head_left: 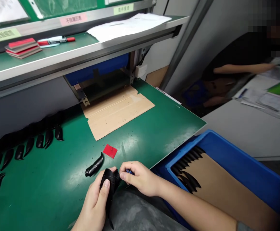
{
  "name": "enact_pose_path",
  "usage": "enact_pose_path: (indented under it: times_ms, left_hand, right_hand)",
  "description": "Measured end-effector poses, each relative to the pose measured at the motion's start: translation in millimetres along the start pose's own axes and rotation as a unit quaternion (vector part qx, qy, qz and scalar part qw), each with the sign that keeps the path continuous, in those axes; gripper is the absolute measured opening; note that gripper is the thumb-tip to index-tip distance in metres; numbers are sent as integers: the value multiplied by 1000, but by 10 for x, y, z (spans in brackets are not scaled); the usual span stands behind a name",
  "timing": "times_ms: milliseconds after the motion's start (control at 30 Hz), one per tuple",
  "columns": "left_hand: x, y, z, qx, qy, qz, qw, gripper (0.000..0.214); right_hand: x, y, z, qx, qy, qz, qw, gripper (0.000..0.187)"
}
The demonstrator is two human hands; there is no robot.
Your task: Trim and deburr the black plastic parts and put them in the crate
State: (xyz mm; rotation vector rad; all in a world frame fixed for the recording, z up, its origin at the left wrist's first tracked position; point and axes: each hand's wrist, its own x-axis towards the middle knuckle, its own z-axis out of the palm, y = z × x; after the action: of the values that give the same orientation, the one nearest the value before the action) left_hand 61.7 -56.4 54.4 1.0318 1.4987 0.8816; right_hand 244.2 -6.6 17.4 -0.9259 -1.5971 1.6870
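Observation:
My left hand (95, 200) is closed around a curved black plastic part (109, 179), its thumb pressed on the smooth face and a pointed end hanging down. Right beside it, my right hand (141, 178) pinches a small blue tool (129, 171) close to the part's edge; most of that tool is hidden by the fingers. On the green table (65, 186) just beyond my hands lies another curved black part (94, 165) with a ribbed, shiny surface. A small red square (110, 151) rests near its tip.
Several black parts (19, 152) line the table's left side. A cardboard sheet (118, 115) lies under the shelf (79, 53). At right, a blue bin (226, 150) holds more black parts on cardboard. Another person (238, 61) sits at a table beyond.

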Motion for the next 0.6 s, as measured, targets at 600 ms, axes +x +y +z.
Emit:
enact_pose_path:
  times_ms: [600]
  left_hand:
    - [380,-153,937,67,-281,-138,947,84]
  right_hand:
    - [-916,290,-458,-577,66,-124,804,8]
